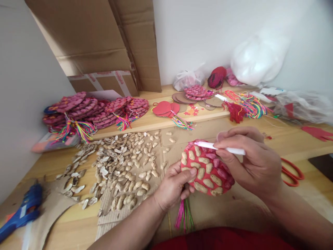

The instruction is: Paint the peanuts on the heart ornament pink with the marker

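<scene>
At centre frame, just above the table edge, one red disc (206,170) is held up off the surface, tilted toward the camera. It is pinched at its lower-left rim by the left hand (173,187), thumb on the face, fingers curled behind. A tassel (184,215) of pink and green threads hangs below that hand. One white pen-like tool (221,148) is gripped between thumb and fingers of the right hand (249,163), tip lying across the disc's upper edge. Roughly fifteen peanut shells are counted stuck on the disc face; those on the right side are coloured pink, the rest are plain.

Left of the hands, one loose heap of peanuts (130,166) and split shells is spread over corrugated cardboard (114,211); too many to count. One blue glue gun (23,210) lies at far left. One pair of red-handled scissors (292,173) lies right of the right hand, partly hidden by it.

Further back, two overlapping stacks of finished pink discs (91,109) with multicolour tassels are seen on a raised plank, plus a smaller stack (196,92) near the wall. Plain red card circles (165,108), brown card circles and bundles of coloured thread (249,106) lie between.

The surface is a light wooden table (307,139). White walls are behind; one flattened cardboard box (99,45) leans in the corner; plastic bags (257,59) sit at right.
</scene>
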`<state>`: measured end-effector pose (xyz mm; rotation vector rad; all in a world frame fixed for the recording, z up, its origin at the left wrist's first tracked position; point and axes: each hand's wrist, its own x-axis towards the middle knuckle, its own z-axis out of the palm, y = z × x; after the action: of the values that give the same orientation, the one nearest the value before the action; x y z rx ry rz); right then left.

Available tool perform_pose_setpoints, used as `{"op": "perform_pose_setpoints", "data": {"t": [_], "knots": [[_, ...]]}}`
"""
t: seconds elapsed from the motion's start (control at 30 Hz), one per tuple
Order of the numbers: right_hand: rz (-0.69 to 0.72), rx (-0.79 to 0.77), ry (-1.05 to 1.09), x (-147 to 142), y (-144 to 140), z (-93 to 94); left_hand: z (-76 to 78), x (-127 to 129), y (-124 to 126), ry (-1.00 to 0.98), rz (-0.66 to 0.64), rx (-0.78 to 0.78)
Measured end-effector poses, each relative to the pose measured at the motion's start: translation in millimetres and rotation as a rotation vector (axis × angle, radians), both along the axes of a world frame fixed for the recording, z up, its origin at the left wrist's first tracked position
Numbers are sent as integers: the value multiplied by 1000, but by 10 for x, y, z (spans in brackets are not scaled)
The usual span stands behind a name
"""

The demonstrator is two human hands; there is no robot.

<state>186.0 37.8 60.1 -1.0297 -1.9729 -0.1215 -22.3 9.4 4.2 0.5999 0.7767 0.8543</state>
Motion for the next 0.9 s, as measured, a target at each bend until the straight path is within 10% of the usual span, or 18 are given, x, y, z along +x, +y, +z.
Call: {"op": "perform_pose_setpoints", "data": {"t": [0.9], "knots": [[48, -3, -35, -18, -5, -4, -8, 1, 4, -14, 13, -5]]}}
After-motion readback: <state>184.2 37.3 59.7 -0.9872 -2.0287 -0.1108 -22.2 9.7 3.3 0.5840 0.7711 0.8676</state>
